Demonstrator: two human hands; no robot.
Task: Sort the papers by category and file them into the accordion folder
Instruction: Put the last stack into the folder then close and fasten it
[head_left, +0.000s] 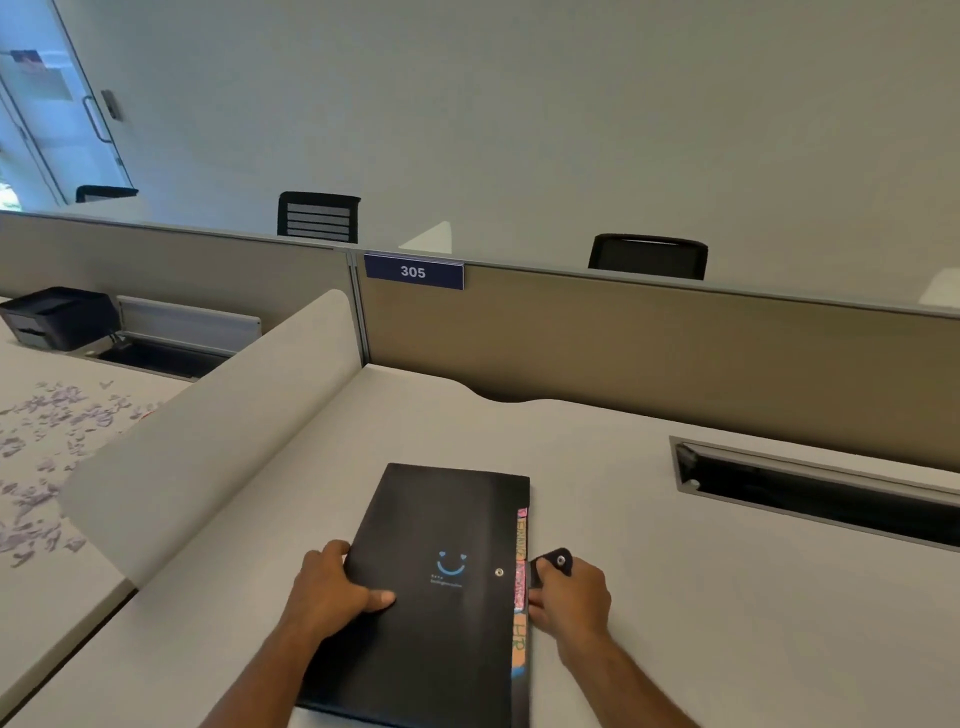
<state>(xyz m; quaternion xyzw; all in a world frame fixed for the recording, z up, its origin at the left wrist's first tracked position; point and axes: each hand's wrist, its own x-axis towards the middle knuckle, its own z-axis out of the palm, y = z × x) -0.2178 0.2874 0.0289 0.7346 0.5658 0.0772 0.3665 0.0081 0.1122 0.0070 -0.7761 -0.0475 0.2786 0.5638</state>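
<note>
Right hand (569, 597): fingers pinch the black snap tab (555, 562), unfastened. Left hand (332, 587): fingers curled over the left edge, thumb pressed on the cover. One black accordion folder (441, 582), closed flat on the counter (675, 597); coloured index tabs (520, 582) show along its right edge.

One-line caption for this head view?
Left hand steadies the black accordion folder on the desk while right hand pinches its snap tab.
</note>
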